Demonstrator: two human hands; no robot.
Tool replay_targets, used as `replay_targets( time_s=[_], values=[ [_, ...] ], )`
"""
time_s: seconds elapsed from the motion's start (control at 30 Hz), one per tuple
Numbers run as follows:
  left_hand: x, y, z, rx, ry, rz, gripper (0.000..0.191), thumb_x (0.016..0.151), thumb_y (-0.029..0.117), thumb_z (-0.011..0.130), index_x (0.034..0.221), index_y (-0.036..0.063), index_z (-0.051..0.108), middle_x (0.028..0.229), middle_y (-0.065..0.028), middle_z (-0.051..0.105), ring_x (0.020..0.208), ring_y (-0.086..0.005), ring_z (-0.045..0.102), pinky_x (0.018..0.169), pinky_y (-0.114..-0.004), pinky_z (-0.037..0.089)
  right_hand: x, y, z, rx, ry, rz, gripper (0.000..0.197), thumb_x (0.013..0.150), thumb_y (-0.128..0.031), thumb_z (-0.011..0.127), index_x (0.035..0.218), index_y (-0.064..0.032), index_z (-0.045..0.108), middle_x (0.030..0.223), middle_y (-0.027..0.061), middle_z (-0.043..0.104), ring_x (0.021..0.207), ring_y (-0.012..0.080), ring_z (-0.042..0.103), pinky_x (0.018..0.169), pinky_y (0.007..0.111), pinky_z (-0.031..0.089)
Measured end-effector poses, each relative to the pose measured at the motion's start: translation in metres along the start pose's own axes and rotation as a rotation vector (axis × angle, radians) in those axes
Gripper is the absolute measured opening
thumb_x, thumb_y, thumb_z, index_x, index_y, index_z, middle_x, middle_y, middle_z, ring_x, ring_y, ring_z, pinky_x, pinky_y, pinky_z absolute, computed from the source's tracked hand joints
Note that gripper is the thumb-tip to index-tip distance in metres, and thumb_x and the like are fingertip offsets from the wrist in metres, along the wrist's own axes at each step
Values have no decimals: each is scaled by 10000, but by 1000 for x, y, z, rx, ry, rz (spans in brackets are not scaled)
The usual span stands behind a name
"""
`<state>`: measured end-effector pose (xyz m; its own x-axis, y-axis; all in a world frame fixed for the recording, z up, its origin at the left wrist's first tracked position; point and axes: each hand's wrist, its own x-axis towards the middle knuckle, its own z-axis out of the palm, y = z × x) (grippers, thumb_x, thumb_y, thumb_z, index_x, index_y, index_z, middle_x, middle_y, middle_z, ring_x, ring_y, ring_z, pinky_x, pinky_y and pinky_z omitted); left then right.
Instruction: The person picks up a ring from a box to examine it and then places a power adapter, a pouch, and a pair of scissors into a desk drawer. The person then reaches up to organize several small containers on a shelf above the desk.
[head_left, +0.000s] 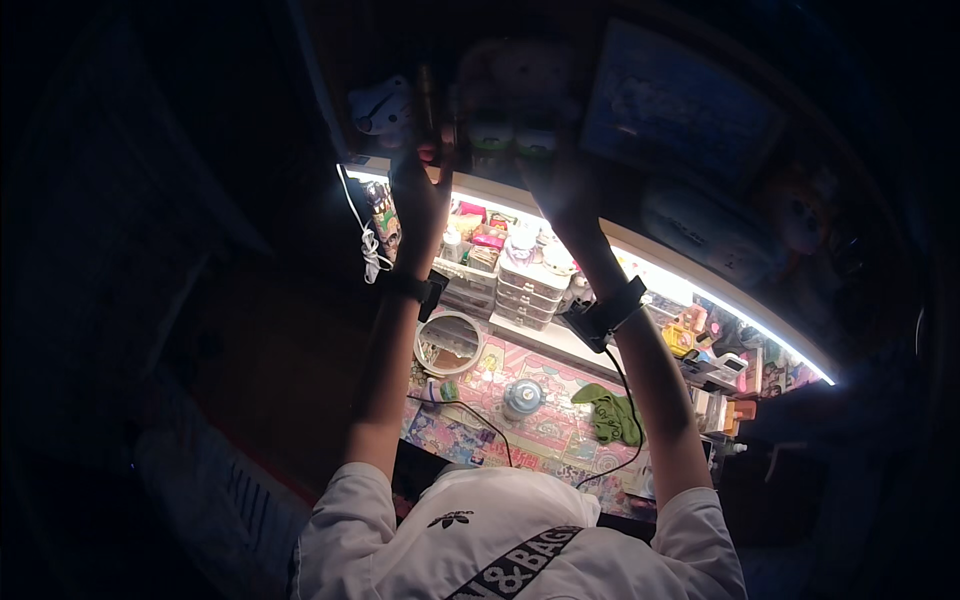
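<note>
My left hand (421, 191) is raised past the lit edge of an upper shelf (480, 186). Its fingers are in shadow beside a slim upright object (427, 94), and whether they grip it is hidden by the dark. A pale plush toy (381, 105) sits just left of those fingers. My right hand (566, 199) also reaches over the shelf edge, dim and blurred. Two green-and-white items (514, 139) stand in the gloom between the hands. Each wrist wears a black strap with a small device, such as the right wrist device (600, 319).
An LED strip (739, 322) lights the desk below. On its patterned mat (487, 375) are a round mirror (448, 343), a bluish bottle (523, 397) and a green cloth item (611, 416). Clear drawers (529, 296) stand behind. Black cables hang near my arms; a framed picture (679, 105) leans above.
</note>
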<state>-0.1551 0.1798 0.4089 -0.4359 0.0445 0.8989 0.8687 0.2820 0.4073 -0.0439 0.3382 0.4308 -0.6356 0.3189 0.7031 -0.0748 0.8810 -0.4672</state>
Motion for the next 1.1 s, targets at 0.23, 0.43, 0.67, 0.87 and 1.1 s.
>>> replay_targets(
  time_s=[0.23, 0.43, 0.67, 0.87, 1.1],
  values=[
    [-23, 50, -9, -65, -6, 141, 330, 817, -79, 465, 1135, 9, 474, 997, -117, 552, 870, -216, 550, 777, -311, 437, 2, 7, -2, -51, 94, -48, 715, 761, -384, 682, 1287, -4, 382, 1080, 222, 569, 915, 360, 594, 769, 400, 494],
    [-36, 57, -10, -67, -66, 128, 357, 816, -74, 428, 1163, 1, 459, 1042, -151, 520, 934, -264, 526, 822, -359, 424, 6, 12, 4, 57, 203, -199, 747, 712, -354, 736, 1264, 12, 391, 1022, 216, 592, 890, 365, 602, 755, 398, 498],
    [-48, 55, -7, -14, -153, 120, 642, 720, -140, 463, 1323, 61, 372, 1140, -168, 510, 1046, -326, 467, 894, -405, 395, 6, 14, 5, 59, 74, -60, 726, 687, -302, 760, 1243, -3, 402, 989, 208, 608, 882, 363, 609, 747, 400, 502],
    [-50, 54, -8, 6, -183, 82, 656, 728, -128, 457, 1345, 65, 351, 1232, -178, 477, 1091, -319, 443, 936, -407, 371, 8, 17, 15, 70, 65, -131, 647, 690, -315, 756, 1173, 0, 464, 976, 197, 618, 850, 352, 617, 731, 393, 505],
    [-76, 38, -44, 3, -87, 19, 445, 864, -20, 339, 1307, -62, 329, 1311, -231, 396, 1237, -345, 380, 1035, -411, 297, -28, -11, -22, 121, -37, -130, 710, 654, -319, 803, 1185, 16, 472, 1055, 194, 586, 944, 296, 593, 806, 377, 485]
  ],
)
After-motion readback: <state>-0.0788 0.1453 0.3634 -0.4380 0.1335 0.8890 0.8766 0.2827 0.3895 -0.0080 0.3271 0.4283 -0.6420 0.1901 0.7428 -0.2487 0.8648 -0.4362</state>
